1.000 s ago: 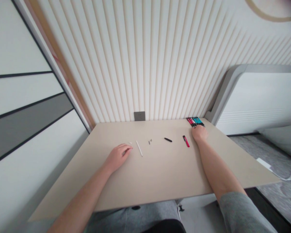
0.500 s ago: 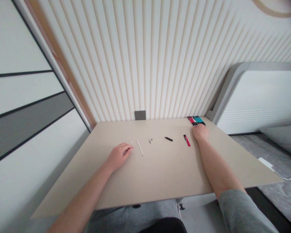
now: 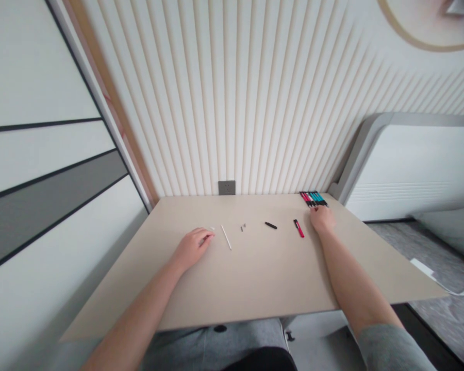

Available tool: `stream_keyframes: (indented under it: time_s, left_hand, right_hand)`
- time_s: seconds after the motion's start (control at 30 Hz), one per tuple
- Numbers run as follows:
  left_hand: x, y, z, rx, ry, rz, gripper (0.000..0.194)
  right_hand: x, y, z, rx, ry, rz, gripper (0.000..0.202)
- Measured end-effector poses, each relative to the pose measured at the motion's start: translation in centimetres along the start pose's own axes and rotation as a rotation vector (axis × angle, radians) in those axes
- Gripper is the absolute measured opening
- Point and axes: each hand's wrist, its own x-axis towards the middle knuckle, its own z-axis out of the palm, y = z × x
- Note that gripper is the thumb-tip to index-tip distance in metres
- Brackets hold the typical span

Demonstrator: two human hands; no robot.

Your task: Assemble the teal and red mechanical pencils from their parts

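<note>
Beige surface (image 3: pixel 255 281), pen row (image 3: pixel 312 198) at far right, right hand (image 3: pixel 323 218) by its near ends: a light touch should keep it even; left hand (image 3: pixel 192 247) well apart; whether either grip pinches, I cannot tell

The table (image 3: pixel 255 283) is beige, with a flat, plain top and a thin edge. At its far right corner lies a row of pens (image 3: pixel 314 198), side by side, red at the left and teal at the right, with dark near ends. Nearer and a little left, a red pen (image 3: pixel 299 230) with a black far end lies aslant. Left of it is a short black piece (image 3: pixel 271 225), also slanted. Further left, two small grey bits (image 3: pixel 242 229) lie close together. Next comes a thin white rod (image 3: pixel 226 238), its far end angled left. Just left of that end is a white bit (image 3: pixel 212 228), too small to make out.
</note>
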Motion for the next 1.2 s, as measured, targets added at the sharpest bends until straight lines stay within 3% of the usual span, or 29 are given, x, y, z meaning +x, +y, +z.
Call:
stream_keyframes:
  time_s: [0.1, 0.2, 0.33, 0.43, 0.5, 0.6, 0.7, 1.03, 1.2]
  left_hand:
    - [-0.1, -0.3, -0.3, 0.01, 0.044, -0.014, 0.02]
    - [-0.2, -0.6, -0.5, 0.018, 0.079, -0.04, 0.02]
    - [-0.3, -0.8, -0.5, 0.023, 0.102, -0.052, 0.02]
    - [-0.5, -0.8, -0.4, 0.02, 0.102, -0.04, 0.02]
    - [-0.6, -0.9, -0.4, 0.024, 0.101, -0.042, 0.02]
    - [-0.7, -1.0, -0.4, 0.035, 0.092, -0.048, 0.019]
    - [-0.7, -0.9, -0.5, 0.035, 0.079, -0.048, 0.019]
    - [-0.6, -0.7, -0.9, 0.036, 0.081, -0.047, 0.02]
    - [-0.6, -0.7, -0.9, 0.038, 0.065, -0.039, 0.019]
  right_hand:
    - [-1.4, -1.2, -1.5, 0.032, 0.04, -0.089, 0.037]
    - [-3.9, -3.9, -2.9, 0.055, 0.035, -0.289, 0.038]
    - [-8.4, -8.7, -3.6, -0.031, -0.125, -0.584, 0.034]
    - [-11.5, -11.4, -3.3, -0.097, -0.229, -0.611, 0.032]
    - [-13.0, -12.2, -2.8, -0.101, -0.192, -0.58, 0.035]
    - [-14.7, -12.0, -2.2, -0.139, -0.09, -0.601, 0.035]
    - [-15.2, -10.9, -1.9, -0.184, -0.07, -0.666, 0.033]
    - [-13.9, -9.4, -1.6, -0.188, -0.262, -0.619, 0.029]
    - [-13.9, -9.6, -1.6, -0.147, -0.278, -0.652, 0.029]
